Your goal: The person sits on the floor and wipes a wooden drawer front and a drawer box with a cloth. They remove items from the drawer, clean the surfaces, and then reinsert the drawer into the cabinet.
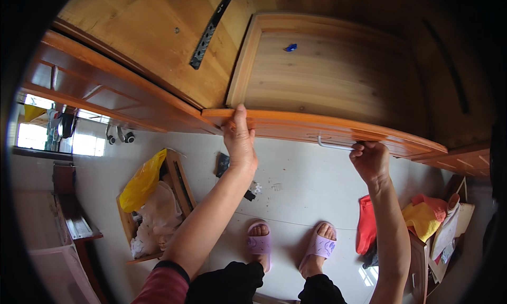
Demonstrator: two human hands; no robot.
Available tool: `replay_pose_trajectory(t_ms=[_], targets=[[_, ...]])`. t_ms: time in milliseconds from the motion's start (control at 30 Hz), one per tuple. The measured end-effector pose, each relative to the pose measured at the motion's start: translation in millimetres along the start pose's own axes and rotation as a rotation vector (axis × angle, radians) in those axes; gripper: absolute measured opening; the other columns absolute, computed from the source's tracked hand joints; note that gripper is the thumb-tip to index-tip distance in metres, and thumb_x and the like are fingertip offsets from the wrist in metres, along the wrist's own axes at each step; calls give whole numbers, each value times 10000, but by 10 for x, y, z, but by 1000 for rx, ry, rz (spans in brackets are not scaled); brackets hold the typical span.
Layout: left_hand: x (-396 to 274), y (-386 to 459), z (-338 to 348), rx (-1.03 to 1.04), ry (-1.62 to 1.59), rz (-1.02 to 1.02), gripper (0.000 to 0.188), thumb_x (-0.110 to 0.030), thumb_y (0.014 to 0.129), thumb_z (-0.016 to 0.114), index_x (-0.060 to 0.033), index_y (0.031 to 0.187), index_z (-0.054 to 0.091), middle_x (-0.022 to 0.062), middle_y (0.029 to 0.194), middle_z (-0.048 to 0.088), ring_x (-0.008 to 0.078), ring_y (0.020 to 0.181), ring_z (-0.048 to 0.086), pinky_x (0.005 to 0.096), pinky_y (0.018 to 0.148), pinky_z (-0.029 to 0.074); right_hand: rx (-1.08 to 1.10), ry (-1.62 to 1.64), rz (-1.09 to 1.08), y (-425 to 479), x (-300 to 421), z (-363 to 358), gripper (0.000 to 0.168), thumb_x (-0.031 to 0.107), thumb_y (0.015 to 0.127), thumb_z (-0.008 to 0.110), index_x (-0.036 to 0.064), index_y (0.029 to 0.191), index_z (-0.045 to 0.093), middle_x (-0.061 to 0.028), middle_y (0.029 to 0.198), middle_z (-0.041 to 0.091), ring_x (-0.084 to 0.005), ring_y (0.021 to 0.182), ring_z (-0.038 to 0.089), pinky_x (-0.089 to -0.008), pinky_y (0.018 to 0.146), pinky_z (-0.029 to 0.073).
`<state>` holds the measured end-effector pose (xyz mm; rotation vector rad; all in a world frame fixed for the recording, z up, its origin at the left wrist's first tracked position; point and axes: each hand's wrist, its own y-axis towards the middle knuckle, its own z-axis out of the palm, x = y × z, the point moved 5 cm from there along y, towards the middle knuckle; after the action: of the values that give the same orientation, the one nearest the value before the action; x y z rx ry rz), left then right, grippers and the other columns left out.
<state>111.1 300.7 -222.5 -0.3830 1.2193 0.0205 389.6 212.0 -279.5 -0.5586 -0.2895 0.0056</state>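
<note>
A wooden drawer point(328, 72) with an orange-brown front panel point(293, 125) sits in the cabinet before me. My left hand point(240, 145) grips the panel near its left end, thumb over the top edge. The curled fingers of my right hand point(371, 161) are at the right end of the metal drawer handle point(332, 145); whether they hold the handle or the panel's lower edge, I cannot tell. On the drawer's bare bottom lies a small blue scrap point(291, 47).
Black slide rails point(206, 40) line the cabinet's inner sides. On the tiled floor, a wooden drawer point(180, 177) holding plastic bags, including a yellow bag point(144, 183), lies left. Red cloth point(366, 224) and another full drawer point(419, 260) lie right. My feet wear purple slippers point(259, 244).
</note>
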Motion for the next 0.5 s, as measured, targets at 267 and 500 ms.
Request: replay_pose_trajectory(t_ms=[267, 500], targets=[[222, 195, -103, -43, -15, -40, 629, -466, 661, 682, -133, 1142, 450, -4, 1259, 364, 163, 1196, 285, 400, 997, 232, 14, -11, 39, 152, -2, -204, 84, 20, 676, 432, 51, 755, 429, -58, 683, 422, -152, 632, 422, -259, 561, 367], [424, 329, -194, -29, -50, -118, 718, -437, 660, 696, -114, 1233, 408, 8, 1308, 314, 146, 1214, 267, 407, 1020, 244, -17, -18, 17, 215, -23, -306, 54, 17, 695, 420, 49, 739, 416, -51, 721, 417, -152, 632, 407, -256, 556, 363]])
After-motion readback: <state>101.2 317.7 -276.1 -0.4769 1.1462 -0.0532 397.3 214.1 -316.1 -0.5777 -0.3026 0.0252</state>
